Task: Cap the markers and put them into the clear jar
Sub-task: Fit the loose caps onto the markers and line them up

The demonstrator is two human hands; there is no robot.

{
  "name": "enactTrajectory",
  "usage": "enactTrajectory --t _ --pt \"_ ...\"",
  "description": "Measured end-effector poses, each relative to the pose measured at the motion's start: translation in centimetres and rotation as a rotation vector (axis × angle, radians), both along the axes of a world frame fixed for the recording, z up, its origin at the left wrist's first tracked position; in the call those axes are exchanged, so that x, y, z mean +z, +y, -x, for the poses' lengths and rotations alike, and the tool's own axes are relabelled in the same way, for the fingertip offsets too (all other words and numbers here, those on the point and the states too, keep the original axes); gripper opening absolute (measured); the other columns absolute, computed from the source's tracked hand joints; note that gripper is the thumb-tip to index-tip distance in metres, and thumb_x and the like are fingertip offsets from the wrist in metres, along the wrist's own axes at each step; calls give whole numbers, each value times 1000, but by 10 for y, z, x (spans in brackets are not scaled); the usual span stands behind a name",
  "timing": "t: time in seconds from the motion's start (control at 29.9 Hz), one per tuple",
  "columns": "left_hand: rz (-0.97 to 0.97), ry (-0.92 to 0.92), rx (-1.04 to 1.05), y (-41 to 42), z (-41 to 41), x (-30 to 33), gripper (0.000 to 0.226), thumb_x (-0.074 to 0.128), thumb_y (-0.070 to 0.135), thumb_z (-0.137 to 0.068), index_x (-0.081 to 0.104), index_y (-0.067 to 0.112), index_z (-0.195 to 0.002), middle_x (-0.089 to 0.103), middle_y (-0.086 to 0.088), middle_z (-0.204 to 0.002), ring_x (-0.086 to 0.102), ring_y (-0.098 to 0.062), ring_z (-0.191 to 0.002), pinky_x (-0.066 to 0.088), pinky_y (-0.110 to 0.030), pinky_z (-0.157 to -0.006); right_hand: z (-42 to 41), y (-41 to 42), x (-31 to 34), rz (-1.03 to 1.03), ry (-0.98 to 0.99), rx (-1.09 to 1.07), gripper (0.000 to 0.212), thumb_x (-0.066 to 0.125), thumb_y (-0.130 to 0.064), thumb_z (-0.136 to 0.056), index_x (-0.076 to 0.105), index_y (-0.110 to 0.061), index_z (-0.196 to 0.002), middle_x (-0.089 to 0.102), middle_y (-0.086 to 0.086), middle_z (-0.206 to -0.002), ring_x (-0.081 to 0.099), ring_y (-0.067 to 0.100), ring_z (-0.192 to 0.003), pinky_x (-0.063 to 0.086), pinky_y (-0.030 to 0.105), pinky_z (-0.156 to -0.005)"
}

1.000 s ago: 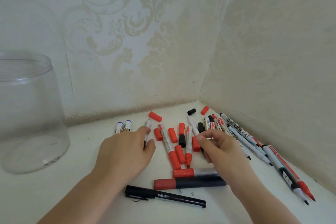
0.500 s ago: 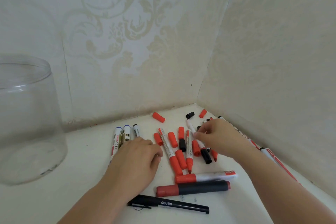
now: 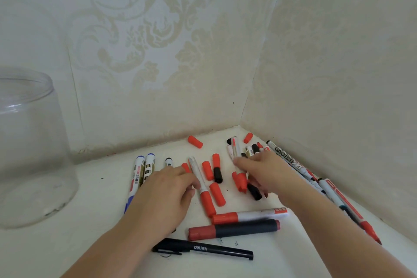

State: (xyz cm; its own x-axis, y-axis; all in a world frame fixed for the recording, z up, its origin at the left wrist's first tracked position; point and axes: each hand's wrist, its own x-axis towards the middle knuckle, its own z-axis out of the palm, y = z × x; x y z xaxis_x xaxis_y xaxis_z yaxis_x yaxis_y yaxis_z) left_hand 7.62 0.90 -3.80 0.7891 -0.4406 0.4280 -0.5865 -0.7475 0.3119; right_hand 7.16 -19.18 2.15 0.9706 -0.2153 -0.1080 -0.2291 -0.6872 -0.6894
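1. Pinching a red-and-white marker (image 3: 237, 166) near its middle, the right hand (image 3: 268, 172) is seen over the cluster by the wall corner; the marker is held tilted, its bare tip pointing toward the back wall and its red end low, close to a loose black cap (image 3: 254, 191).
2. A second red-capped marker (image 3: 202, 187) is gripped by the left hand (image 3: 165, 194) — thumb and fingertips are closed on the white barrel, while the red cap end lies on the table (image 3: 90, 244).
3. Between the two hands, loose red caps (image 3: 217, 194) and one more black cap (image 3: 218, 175) are scattered on the surface; another red cap (image 3: 195, 141) lies alone nearer the back wall.
4. Two blue-tipped markers (image 3: 141, 171) are laid side by side just left of the left hand.
5. In front of the hands, a red-and-white marker (image 3: 248, 215), a thick dark marker with a red cap (image 3: 233, 229) and a black pen (image 3: 203, 249) (marked "deli") are laid roughly parallel.
6. Several thin whiteboard markers (image 3: 291, 162) are piled along the right wall.
7. The clear jar (image 3: 29, 146) is stood upright at the far left — well apart from both hands; no markers can be seen in it.
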Motion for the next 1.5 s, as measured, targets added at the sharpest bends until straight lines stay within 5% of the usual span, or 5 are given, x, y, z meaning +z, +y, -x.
enactTrajectory --t 0.17,0.4,0.77,1.04,1.5 --pt "34 -14 115 0 -5 -5 20 68 16 -78 68 23 -97 66 6 -94 59 -19 -94 41 -30 -82 29 -7 -6 -558 -116 16 16 53 -12 -88 53 -8 -73 54 2 -48 41 13 -41 33 20 -39" --pt "-155 52 212 -9 -18 -7 44 42 42 -91 45 31 -134 45 6 -141 32 -19 -135 18 -38 -112 41 -10 -23 -693 -212 -15 12 59 -7 -85 60 -14 -75 57 3 -56 42 11 -43 33 18 -38" --pt "-25 89 165 -8 -7 4 34 63 44 -80 58 39 -113 57 17 -109 48 -6 -107 16 -15 -76 40 -13 -24 -724 -242 19 2 61 -9 -84 63 -8 -83 59 3 -56 44 11 -44 35 20 -39" --pt "-39 -58 -5 -29 5 5 35 39 46 -82 64 30 -101 62 12 -98 57 -9 -93 48 -27 -80 41 -15 -23 -729 -299 -24 11 59 -10 -83 62 -14 -73 57 0 -53 43 10 -42 35 19 -40" --pt "-136 13 41 -45 -1 6 13 53 30 -76 58 31 -87 50 16 -68 46 -11 -77 39 -40 -97 42 -15 -21 -713 -332 -77 19 58 -11 -84 61 -19 -67 57 0 -53 40 9 -40 34 16 -38"
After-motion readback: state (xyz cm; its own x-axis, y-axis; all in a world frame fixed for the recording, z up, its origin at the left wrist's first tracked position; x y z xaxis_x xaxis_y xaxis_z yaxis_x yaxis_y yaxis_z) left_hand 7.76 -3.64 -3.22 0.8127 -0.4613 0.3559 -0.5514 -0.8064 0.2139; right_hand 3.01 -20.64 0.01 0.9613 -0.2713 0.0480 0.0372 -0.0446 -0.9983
